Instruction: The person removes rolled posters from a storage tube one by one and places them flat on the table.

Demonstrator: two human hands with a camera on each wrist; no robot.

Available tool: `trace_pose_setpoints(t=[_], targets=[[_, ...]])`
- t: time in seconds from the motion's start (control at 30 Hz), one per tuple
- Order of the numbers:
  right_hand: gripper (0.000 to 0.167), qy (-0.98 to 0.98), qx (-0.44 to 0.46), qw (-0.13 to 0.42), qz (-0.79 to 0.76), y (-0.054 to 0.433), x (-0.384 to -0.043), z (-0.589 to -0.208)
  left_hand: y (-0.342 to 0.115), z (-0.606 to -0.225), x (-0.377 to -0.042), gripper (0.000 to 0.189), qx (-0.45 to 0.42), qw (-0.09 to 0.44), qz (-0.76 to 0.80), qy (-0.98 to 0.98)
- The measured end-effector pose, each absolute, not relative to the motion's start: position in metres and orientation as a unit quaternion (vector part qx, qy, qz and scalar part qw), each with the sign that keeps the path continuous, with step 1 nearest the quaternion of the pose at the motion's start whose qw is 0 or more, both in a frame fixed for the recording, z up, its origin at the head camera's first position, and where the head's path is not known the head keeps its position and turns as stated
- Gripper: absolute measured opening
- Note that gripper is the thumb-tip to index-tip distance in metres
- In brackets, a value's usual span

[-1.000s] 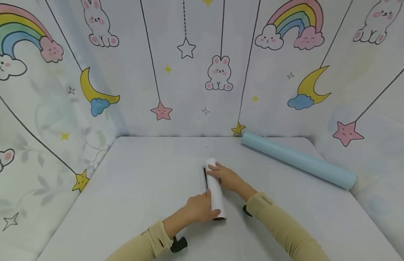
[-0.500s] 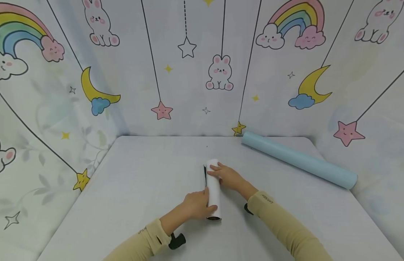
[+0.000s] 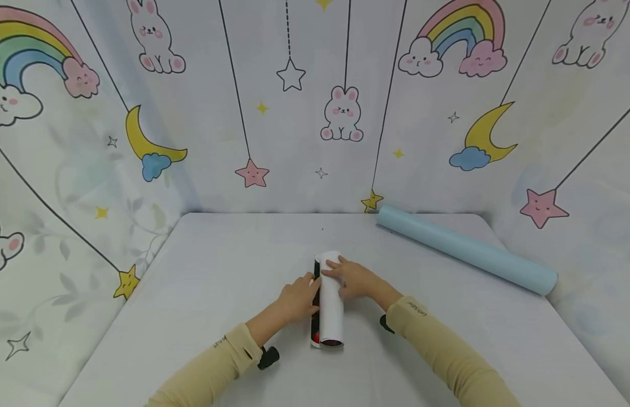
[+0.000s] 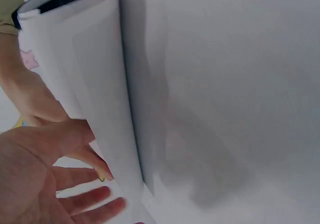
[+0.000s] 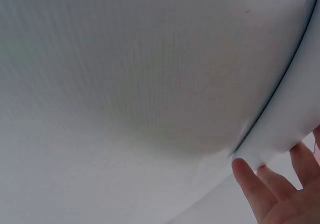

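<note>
A rolled poster, white on the outside, lies lengthwise on the table. Along its left side shows a narrow dark printed strip, with a red patch at the near end. My left hand touches this strip, its fingers spread and fairly straight; in the left wrist view the thumb meets the roll. My right hand holds the far half of the roll, fingers over the top and thumb at the right side. The roll's near end gapes, dark inside. Most of the printed face is hidden within the roll.
A long light-blue roll lies slanted across the back right of the white table. A patterned curtain with rabbits, moons and stars surrounds the table at the back and sides.
My left hand has moved left and away from the near end, and the dark strip beside the roll has widened. My right hand keeps its place on the roll.
</note>
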State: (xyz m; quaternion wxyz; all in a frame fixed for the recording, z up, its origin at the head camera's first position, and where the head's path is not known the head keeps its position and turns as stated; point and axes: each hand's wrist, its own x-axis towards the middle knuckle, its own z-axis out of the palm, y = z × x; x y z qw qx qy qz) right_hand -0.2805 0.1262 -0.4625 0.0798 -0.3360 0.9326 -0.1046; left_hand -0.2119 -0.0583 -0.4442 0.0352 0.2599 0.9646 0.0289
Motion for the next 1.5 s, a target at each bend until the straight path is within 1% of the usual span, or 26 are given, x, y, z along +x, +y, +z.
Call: trace_pose_setpoints(t=[0.07, 0.17, 0.3, 0.4, 0.53, 0.7, 0.8, 0.87, 0.97, 1.1, 1.37, 1.5], targets=[[0.059, 0.933, -0.331, 0.087, -0.114, 0.126, -0.279, -0.463, -0.060, -0.446, -0.216, 0.073, 0.276, 0.032, 0.012, 0.960], [0.064, 0.932, -0.327, 0.091, -0.124, 0.124, -0.278, -0.463, -0.062, -0.447, -0.221, 0.080, 0.302, 0.042, 0.004, 0.952], [0.081, 0.938, -0.317, 0.089, -0.111, 0.120, -0.275, -0.464, -0.063, -0.449, -0.228, 0.084, 0.322, 0.071, -0.001, 0.944], [0.093, 0.942, -0.305, 0.100, -0.101, 0.117, -0.271, -0.463, -0.063, -0.451, -0.232, 0.089, 0.320, 0.092, 0.010, 0.943], [0.101, 0.945, -0.289, 0.114, -0.099, 0.113, -0.266, -0.462, -0.063, -0.453, -0.235, 0.095, 0.310, 0.115, 0.039, 0.943], [0.099, 0.950, -0.277, 0.114, -0.091, 0.109, -0.261, -0.462, -0.067, -0.459, -0.239, 0.098, 0.280, 0.143, 0.063, 0.947], [0.097, 0.951, -0.279, 0.111, -0.074, 0.106, -0.259, -0.463, -0.069, -0.462, -0.240, 0.097, 0.261, 0.166, 0.077, 0.948], [0.096, 0.949, -0.293, 0.101, -0.061, 0.104, -0.256, -0.464, -0.069, -0.463, -0.241, 0.095, 0.256, 0.179, 0.075, 0.947], [0.092, 0.941, -0.330, 0.067, -0.031, 0.101, -0.254, -0.466, -0.069, -0.464, -0.243, 0.090, 0.255, 0.189, 0.065, 0.946], [0.090, 0.927, -0.374, 0.031, -0.003, 0.096, -0.252, -0.467, -0.069, -0.467, -0.245, 0.088, 0.260, 0.191, 0.057, 0.945], [0.087, 0.924, -0.381, 0.031, -0.002, 0.092, -0.254, -0.468, -0.072, -0.473, -0.247, 0.086, 0.253, 0.185, 0.056, 0.948], [0.079, 0.927, -0.373, 0.021, 0.014, 0.096, -0.257, -0.472, -0.071, -0.475, -0.248, 0.086, 0.254, 0.176, 0.053, 0.950]])
